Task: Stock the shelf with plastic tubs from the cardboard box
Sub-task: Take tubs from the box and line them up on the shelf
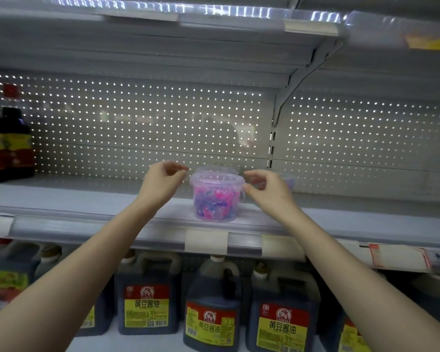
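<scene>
A clear plastic tub [216, 198] filled with pink and purple pieces stands upright near the front edge of the middle shelf [87, 199]. A second tub [217, 170] sits right behind it, mostly hidden. A third tub [287, 181] peeks out behind my right hand. My left hand [163, 181] hovers just left of the front tub's lid, fingers curled and apart, holding nothing. My right hand [267, 189] is at the tub's right rim, fingers apart, close to the handle; contact is unclear. The cardboard box is out of view.
Dark sauce bottles [8, 143] stand at the shelf's far left. Large soy sauce jugs [214, 303] with red and yellow labels fill the shelf below. A perforated back panel [148, 123] closes the rear. Another shelf [163, 47] hangs overhead. Price tag holders [206, 241] line the front rail.
</scene>
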Available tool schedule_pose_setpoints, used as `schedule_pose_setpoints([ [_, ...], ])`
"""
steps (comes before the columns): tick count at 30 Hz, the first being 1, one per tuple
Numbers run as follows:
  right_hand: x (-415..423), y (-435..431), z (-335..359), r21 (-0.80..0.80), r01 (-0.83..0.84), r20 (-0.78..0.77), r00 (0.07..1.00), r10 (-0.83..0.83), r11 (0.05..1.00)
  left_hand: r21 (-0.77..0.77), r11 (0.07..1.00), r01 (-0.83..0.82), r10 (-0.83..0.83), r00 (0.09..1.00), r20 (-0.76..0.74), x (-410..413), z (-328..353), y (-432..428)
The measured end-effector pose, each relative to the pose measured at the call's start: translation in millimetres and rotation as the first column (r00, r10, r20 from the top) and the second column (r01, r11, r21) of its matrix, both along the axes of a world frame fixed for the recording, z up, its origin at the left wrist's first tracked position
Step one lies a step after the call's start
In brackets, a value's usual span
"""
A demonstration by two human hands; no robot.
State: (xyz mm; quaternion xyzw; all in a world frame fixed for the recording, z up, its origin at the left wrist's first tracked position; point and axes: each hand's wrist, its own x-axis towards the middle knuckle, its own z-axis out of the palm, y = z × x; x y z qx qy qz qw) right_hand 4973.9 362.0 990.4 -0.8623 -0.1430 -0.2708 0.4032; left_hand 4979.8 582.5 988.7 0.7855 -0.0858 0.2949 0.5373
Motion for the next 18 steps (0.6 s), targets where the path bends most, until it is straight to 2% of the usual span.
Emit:
schedule_pose_setpoints([
  [4, -3.8, 17.6, -7.6, -0.093, 0.019, -0.027, 0.999, -0.022, 0.995, 0.012, 0.989, 0.147, -0.145, 0.983, -0.115, 5.8, 3.2, -11.4],
  [7, -2.1, 15.2, -9.4, -0.122, 0.03, -0.031, 0.999, -0.034, 0.992, 0.009, 0.997, 0.073, -0.072, 0.997, -0.021, 4.4, 0.5, -14.3],
  [10, 1.5, 4.4, -9.0, -0.081, -0.125, -0.108, 0.987, 0.116, 0.989, -0.051, 0.998, 0.027, -0.024, 0.999, 0.045, -2.9, 0.5, -7.6],
  [12, 4.4, -2.8, -8.8, -0.081, -0.168, -0.098, 0.982, 0.16, 0.983, -0.051, 0.998, 0.045, -0.042, 0.997, 0.067, -8.7, 0.1, -6.5],
  [15, 9.5, -10.8, -7.9, -0.043, -0.098, 0.011, 0.995, 0.098, 0.994, 0.03, 0.999, 0.037, -0.039, 0.995, 0.09, -11.5, 0.9, -10.7],
  [18, 8.4, -10.4, -6.2, -0.031, -0.075, 0.016, 0.997, 0.075, 0.997, 0.097, 0.994, 0.052, -0.056, 0.998, 0.035, -5.4, 3.0, -14.5],
])
